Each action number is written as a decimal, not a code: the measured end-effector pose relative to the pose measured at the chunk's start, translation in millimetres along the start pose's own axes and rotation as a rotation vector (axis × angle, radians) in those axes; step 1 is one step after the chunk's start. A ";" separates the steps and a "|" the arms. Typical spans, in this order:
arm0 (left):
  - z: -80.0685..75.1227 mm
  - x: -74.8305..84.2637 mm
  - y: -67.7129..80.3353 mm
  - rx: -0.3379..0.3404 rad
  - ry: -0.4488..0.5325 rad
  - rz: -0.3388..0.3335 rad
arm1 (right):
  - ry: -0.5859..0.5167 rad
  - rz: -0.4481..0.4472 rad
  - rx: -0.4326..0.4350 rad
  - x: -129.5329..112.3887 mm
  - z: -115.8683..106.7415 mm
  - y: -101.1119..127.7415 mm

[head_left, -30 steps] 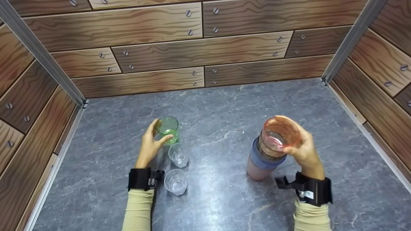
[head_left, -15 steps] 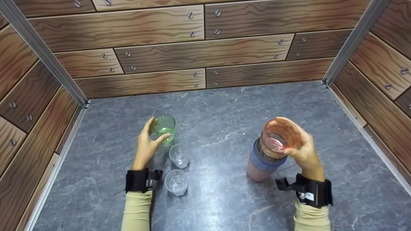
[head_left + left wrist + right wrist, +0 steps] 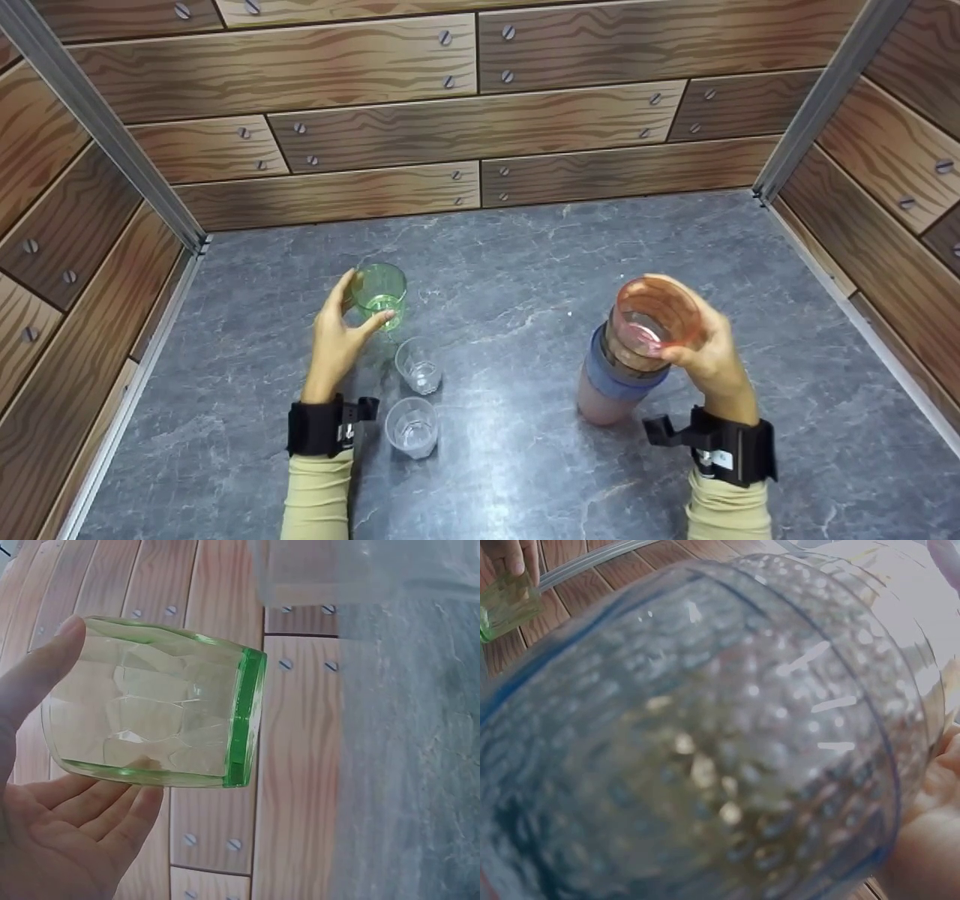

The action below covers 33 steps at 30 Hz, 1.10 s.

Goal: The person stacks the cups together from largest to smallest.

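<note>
My left hand (image 3: 335, 337) grips a green drinking glass (image 3: 380, 294), thumb on one side and fingers on the other. In the left wrist view, the faceted glass (image 3: 157, 705) has its thick green base apart from the grey tabletop. Two clear glasses (image 3: 418, 366) stand in a row just nearer than it. On the right, my right hand (image 3: 709, 349) curls round an orange-red glass (image 3: 675, 315), the top one of a tilted stack. Below it come a brownish glass (image 3: 634, 358), a blue glass (image 3: 626, 382) and a pinkish glass (image 3: 600, 405). The dimpled blue glass (image 3: 705, 727) fills the right wrist view.
The grey marbled tabletop (image 3: 510, 285) is enclosed by wood-patterned panels (image 3: 375, 135) at the back and both sides. Metal corner posts (image 3: 817, 97) stand where the panels meet. The second clear glass (image 3: 412, 429) is nearest the left wrist strap (image 3: 319, 429).
My left hand has carried the green glass a little left and farther back, away from the clear glasses. The right hand and the stack stay almost where they were.
</note>
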<state>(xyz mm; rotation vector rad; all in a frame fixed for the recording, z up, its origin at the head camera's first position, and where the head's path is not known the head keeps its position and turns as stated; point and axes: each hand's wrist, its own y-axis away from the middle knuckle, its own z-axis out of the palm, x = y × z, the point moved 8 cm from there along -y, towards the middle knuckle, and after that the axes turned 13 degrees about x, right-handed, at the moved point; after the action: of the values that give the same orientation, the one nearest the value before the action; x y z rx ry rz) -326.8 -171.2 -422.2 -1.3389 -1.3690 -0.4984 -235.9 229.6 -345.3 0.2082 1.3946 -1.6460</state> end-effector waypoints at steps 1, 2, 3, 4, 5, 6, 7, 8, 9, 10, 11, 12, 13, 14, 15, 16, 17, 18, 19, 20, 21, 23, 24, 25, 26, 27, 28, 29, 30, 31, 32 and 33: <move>-0.3 1.7 0.2 0.000 0.002 0.004 | 0.004 -0.002 0.000 -0.2 -0.1 -0.1; -0.7 3.4 0.4 -0.001 0.003 0.007 | 0.007 -0.005 0.000 -0.4 -0.3 0.2; -1.0 5.3 0.7 -0.001 0.006 0.011 | 0.008 -0.006 0.002 -0.5 -0.6 0.3; -1.5 7.1 1.1 -0.002 0.005 0.014 | 0.009 -0.006 0.004 -0.6 -0.7 0.5; -2.0 9.3 1.5 -0.001 0.006 0.020 | 0.012 -0.005 0.004 -0.6 -0.8 0.8; -2.5 11.4 2.0 -0.001 0.006 0.025 | 0.012 -0.006 0.005 -0.8 -0.8 0.9; -3.1 13.6 2.8 0.000 0.006 0.030 | 0.014 -0.006 0.003 -0.8 -0.9 1.0; -3.9 16.1 3.6 0.002 0.007 0.036 | 0.011 -0.005 0.002 -0.6 -0.9 1.0; -4.7 18.9 4.3 0.005 0.010 0.044 | 0.010 -0.005 0.003 -0.7 -0.8 0.9; -5.6 21.9 5.1 0.009 0.011 0.053 | 0.012 -0.005 0.001 -0.7 -0.7 0.8; -6.1 24.6 5.6 0.013 0.015 0.063 | 0.012 -0.006 -0.001 -0.9 -0.6 0.6; -6.4 27.0 6.2 0.015 0.013 0.071 | 0.015 -0.008 0.000 -1.0 -0.8 0.6; -6.8 29.5 6.8 0.019 0.011 0.078 | 0.017 -0.008 0.001 -0.9 -1.0 0.5; -6.8 31.7 7.4 0.019 0.010 0.083 | 0.018 -0.010 0.003 -1.2 -1.0 0.5; -6.7 33.6 8.0 0.019 0.010 0.086 | 0.022 -0.011 0.005 -1.3 -1.1 0.5; -6.5 35.4 8.5 0.018 0.008 0.093 | 0.024 -0.012 0.006 -1.4 -1.2 0.5; -6.2 37.0 9.1 0.016 0.009 0.096 | 0.029 -0.014 0.007 -1.5 -1.2 0.5; -6.1 38.5 9.7 0.014 0.006 0.099 | 0.032 -0.014 0.007 -1.4 -1.0 0.4; -6.0 40.2 10.5 0.013 0.009 0.104 | 0.033 -0.011 0.007 -1.3 -0.9 0.2; -5.6 41.2 11.1 0.009 0.012 0.107 | 0.032 -0.010 0.006 -1.4 -0.6 0.2; -5.6 42.5 11.7 0.009 0.014 0.111 | 0.028 -0.006 0.004 -1.2 -0.5 0.1; -5.7 44.8 13.0 0.007 0.018 0.118 | 0.026 -0.003 0.001 -1.1 -0.1 0.0; -5.6 46.0 13.5 0.008 0.020 0.124 | 0.018 -0.002 0.000 -0.9 0.0 -0.1; -5.6 47.3 14.2 0.007 0.022 0.130 | 0.015 -0.002 0.001 -0.9 -0.2 -0.1; -5.6 48.6 14.9 0.006 0.023 0.136 | 0.013 -0.002 0.000 -0.8 0.0 0.0; -5.6 50.2 15.7 0.006 0.024 0.144 | 0.011 -0.001 0.000 -0.6 0.0 0.0; -5.5 51.7 16.5 0.006 0.026 0.151 | 0.011 -0.002 0.000 -0.5 0.0 0.1; -5.5 53.2 17.5 0.006 0.027 0.159 | 0.010 0.000 0.000 -0.3 0.1 0.2; -5.2 54.8 18.3 0.006 0.030 0.167 | 0.010 0.002 0.000 -0.2 0.2 0.3; -4.9 56.4 19.3 0.005 0.031 0.174 | 0.015 0.003 -0.002 -0.2 0.4 0.4; -4.5 58.2 20.4 0.006 0.033 0.181 | 0.013 0.004 -0.002 -0.1 0.6 0.5; -4.0 59.7 21.3 0.006 0.036 0.187 | 0.010 0.004 -0.002 -0.1 0.4 0.7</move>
<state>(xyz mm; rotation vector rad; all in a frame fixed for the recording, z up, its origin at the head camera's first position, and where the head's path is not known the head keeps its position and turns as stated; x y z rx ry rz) -291.9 -143.7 -376.9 -1.4302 -1.2012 -0.3901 -235.2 229.3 -345.5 0.2185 1.4023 -1.6427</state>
